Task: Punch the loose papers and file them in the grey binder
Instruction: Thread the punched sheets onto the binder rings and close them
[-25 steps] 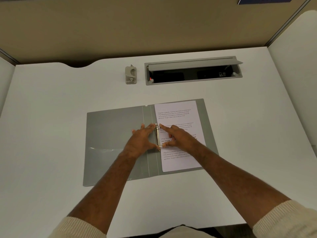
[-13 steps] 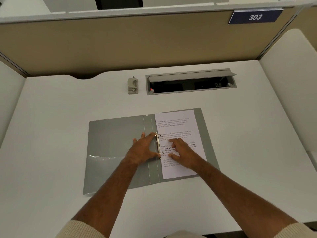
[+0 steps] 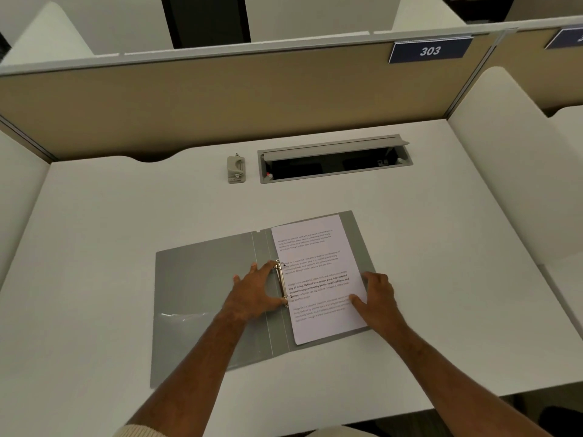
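Fingers of my left hand [image 3: 252, 293] lie spread and flat beside the ring mechanism [image 3: 281, 283], index and thumb touching its ends. My right hand [image 3: 377, 296] rests loosely on the papers' [image 3: 315, 272] edge farthest from the rings. Papers sit threaded in the grey binder [image 3: 208, 279], open on the table [image 3: 441, 247]. Judgement: press evenly, keep sheets flat. Whether the rings are fully latched cannot be made out; the punch [image 3: 236, 169] beyond the rings is small.
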`<state>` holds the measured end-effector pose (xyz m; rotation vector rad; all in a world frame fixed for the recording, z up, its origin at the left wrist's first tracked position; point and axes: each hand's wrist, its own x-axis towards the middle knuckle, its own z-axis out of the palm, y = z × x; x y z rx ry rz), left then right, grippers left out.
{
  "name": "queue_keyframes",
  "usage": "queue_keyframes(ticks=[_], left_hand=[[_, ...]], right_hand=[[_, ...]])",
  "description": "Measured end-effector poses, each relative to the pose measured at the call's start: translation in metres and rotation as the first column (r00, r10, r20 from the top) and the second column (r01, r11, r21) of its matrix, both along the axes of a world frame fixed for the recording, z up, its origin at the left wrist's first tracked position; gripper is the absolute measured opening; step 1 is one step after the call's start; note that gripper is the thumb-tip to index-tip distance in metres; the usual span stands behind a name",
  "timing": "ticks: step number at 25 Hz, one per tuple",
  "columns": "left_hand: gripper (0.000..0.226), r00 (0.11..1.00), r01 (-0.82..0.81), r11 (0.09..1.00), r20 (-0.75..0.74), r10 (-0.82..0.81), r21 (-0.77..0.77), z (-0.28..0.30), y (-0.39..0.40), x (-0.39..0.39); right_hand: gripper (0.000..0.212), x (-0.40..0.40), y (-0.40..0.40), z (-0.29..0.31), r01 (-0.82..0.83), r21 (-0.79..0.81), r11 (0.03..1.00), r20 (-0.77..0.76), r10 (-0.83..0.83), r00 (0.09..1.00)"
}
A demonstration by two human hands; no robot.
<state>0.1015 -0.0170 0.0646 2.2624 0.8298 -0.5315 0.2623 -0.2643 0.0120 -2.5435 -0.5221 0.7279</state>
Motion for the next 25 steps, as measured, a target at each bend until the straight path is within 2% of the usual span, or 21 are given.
queue_keyframes(ticks=[7, 15, 17, 20, 22, 25], left_hand=[[0.104, 1.0, -0.003, 1.0, 0.007, 0.003, 0.008, -0.008, -0.004, -0.007], [0.106, 1.0, 0.013, 0.999, -0.02, -0.013, 0.032, -0.02, 0.001, -0.006], [0.106, 1.0, 0.023, 0.999, -0.018, -0.023, 0.042, -0.022, 0.002, -0.005], [0.105, 1.0, 0.02, 0.999, -0.009, -0.02, 0.044, -0.023, 0.002, -0.005], [0.105, 1.0, 0.027, 0.998, -0.01, -0.026, 0.053, -0.023, 0.001, -0.005], [0.105, 1.0, 0.027, 0.998, -0.009, -0.026, 0.057, -0.024, 0.001, -0.003]], right_hand=[[0.047, -0.001, -0.001, 0.002, 0.102, -0.029, 0.994, -0.07, -0.103, 0.992], [0.054, -0.004, 0.013, 0.002, 0.132, -0.043, 0.99, -0.105, -0.136, 0.985], [0.05, 0.001, 0.015, 0.006, 0.137, -0.036, 0.99, -0.132, -0.141, 0.981], [0.032, 0.004, 0.019, 0.011, 0.148, 0.015, 0.989, -0.183, -0.143, 0.973], [0.033, -0.002, 0.025, 0.012, 0.139, 0.055, 0.989, -0.219, -0.124, 0.968], [0.039, -0.014, 0.033, 0.013, 0.236, 0.143, 0.961, -0.392, -0.164, 0.905]])
